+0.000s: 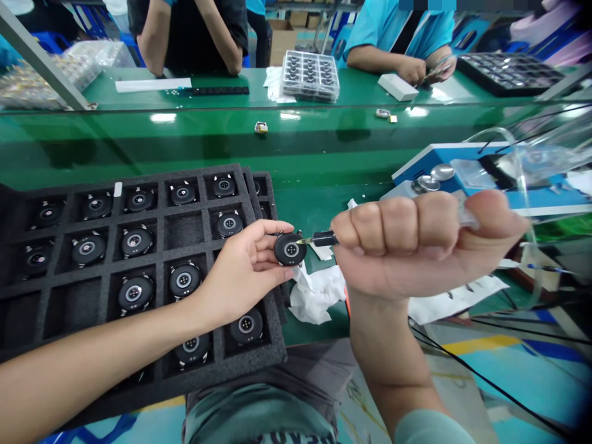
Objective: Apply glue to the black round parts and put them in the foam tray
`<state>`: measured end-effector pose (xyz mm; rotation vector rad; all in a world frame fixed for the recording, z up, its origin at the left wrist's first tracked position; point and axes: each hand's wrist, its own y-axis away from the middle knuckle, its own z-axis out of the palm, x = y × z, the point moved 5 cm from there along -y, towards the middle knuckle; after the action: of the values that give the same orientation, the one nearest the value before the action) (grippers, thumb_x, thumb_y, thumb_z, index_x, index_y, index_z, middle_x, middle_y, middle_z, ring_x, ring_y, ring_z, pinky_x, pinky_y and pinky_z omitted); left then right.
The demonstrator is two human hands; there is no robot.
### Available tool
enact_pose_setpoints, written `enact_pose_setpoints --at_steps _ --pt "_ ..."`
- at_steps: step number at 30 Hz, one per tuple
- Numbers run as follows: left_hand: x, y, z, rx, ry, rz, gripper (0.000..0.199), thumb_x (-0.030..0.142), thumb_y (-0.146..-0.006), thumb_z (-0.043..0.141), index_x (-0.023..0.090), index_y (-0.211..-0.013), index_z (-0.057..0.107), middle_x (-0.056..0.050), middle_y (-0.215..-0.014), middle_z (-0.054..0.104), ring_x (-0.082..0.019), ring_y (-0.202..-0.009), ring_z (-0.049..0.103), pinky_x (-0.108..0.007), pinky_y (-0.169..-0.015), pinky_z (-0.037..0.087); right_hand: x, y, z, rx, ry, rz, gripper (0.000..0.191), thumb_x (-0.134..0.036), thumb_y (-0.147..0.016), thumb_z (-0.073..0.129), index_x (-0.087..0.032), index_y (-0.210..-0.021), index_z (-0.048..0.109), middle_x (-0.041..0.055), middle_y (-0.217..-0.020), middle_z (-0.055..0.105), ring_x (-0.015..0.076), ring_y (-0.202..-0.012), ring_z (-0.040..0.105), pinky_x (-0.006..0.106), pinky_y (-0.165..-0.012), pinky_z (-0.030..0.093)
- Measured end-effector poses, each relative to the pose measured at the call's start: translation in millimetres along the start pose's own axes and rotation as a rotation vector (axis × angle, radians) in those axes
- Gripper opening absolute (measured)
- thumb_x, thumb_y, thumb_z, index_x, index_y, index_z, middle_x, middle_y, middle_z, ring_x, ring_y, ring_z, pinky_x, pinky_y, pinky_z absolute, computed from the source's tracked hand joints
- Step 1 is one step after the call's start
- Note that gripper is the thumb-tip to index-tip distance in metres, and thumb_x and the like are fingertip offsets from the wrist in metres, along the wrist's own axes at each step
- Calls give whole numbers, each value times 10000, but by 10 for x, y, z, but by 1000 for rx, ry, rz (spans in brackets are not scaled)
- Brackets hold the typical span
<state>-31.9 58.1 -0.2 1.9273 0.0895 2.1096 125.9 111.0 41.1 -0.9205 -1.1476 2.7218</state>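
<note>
Pinching the round smartwatch case [287, 249] at its edge, the left hand [250, 259] holds it just off the near right part of the foam tray [266, 351], its sensor side up. The right hand [402, 246] is clenched around a slim black tool [324, 238], whose fine tip meets the rim of the case; the tool's exact kind is hard to tell. Good work here would seem to need the case kept steady, light pressure, and the tip on the rim, clear of the central sensor ring.

In the foam tray on the green tabletop [305, 200], more smartwatch cases [224, 185] lie in separate compartments, also backs up. Another tray [263, 176] shows beneath its right edge. Farther off, a clear divided box [309, 93] holds rows of small dark parts, and a black tray [522, 91] has many cells, their contents unclear.
</note>
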Motion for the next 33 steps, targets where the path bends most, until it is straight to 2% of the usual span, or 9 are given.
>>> enact_pose_setpoints --at_steps 7,16,24,28,33 --pt "-5 -3 4 -2 -3 6 493 28 -709 784 170 -1149 615 -21 -981 736 -130 -848 694 -287 -830 564 6 4 3 13 16 -24 601 -566 -939 505 -240 -495 262 -97 -401 91 83 -345 82 303 -386 212" --pt "2 1 1 -2 -9 12 489 45 -710 792 181 -1147 619 -22 -978 737 -140 -851 701 -299 -830 564 27 48 -61 -7 -21 35 566 -569 -933 496 -244 -490 362 -73 -396 190 105 -361 183 314 -424 305" --pt "-7 3 2 -4 -1 9 486 34 -712 783 176 -1147 619 -18 -975 736 -131 -838 696 -287 -821 566 3 18 -36 55 18 27 626 -614 -884 543 -237 -468 265 -86 -367 126 94 -325 107 302 -382 258" --pt "6 3 7 -3 -14 12 489 26 -716 775 172 -1155 617 -19 -978 737 -130 -846 695 -286 -833 562 24 22 -38 36 -6 48 602 -550 -904 550 -236 -463 288 -83 -367 141 99 -324 147 296 -394 293" --pt "13 1 7 -2 -19 13 481 27 -715 774 177 -1146 622 -21 -978 738 -138 -854 704 -297 -840 564 34 41 -48 46 7 87 607 -574 -897 558 -238 -455 311 -77 -371 144 111 -344 177 305 -418 316"
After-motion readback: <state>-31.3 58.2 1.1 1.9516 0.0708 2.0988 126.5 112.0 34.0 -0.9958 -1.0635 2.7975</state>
